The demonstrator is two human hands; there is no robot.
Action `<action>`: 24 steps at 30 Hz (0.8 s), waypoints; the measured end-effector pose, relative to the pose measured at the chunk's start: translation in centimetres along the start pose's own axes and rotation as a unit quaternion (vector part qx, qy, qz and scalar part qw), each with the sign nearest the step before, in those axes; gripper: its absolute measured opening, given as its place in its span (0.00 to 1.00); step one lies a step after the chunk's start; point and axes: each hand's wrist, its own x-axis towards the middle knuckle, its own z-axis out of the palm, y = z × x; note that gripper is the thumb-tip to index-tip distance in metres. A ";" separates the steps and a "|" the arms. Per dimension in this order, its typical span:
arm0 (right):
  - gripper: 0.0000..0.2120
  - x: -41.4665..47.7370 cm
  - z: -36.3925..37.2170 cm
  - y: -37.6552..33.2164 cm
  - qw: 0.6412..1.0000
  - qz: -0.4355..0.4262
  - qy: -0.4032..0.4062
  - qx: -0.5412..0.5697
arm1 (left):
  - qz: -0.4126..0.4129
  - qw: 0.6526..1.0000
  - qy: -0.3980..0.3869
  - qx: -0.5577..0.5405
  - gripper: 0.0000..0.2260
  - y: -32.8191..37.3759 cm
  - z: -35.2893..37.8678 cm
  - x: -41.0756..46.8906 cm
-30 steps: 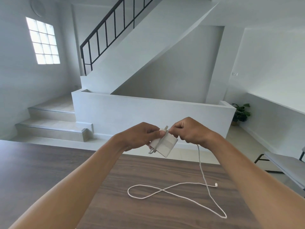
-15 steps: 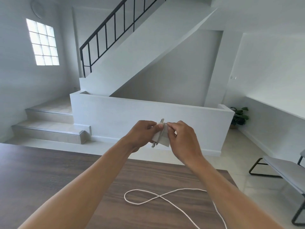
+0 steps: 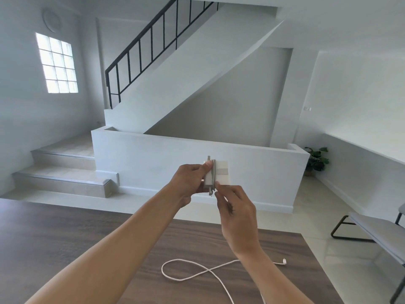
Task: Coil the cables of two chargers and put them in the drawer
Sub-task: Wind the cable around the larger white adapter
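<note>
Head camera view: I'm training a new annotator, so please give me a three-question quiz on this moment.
1. True or false: the white square charger brick rests on the dark wood-grain table.
2. Which of the hands grips the brick's side: left hand or right hand?
3. Where does the thin white cable lie: A) table, B) floor, C) grey metal-legged bench?

Key: 1 false, it is held up in the air; 2 left; 3 A.

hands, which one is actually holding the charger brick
The left hand holds the white charger brick, thumb pressed on its face. The right hand sits just below it, fingertips at the brick's lower edge, pinching the cable there.
</note>
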 end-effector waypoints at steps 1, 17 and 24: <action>0.10 -0.1 -0.1 0.0 0.999 0.014 0.001 0.029 | -0.004 1.000 -0.005 -0.009 0.18 0.0 0.0 -0.1; 0.15 2.2 -3.6 2.7 0.936 0.266 -0.210 0.093 | 0.076 0.963 -0.209 0.150 0.24 0.8 -0.8 -2.4; 0.13 5.6 -5.3 1.9 0.873 0.311 -0.371 0.053 | 0.088 0.902 -0.246 0.344 0.17 -0.1 -2.1 -2.6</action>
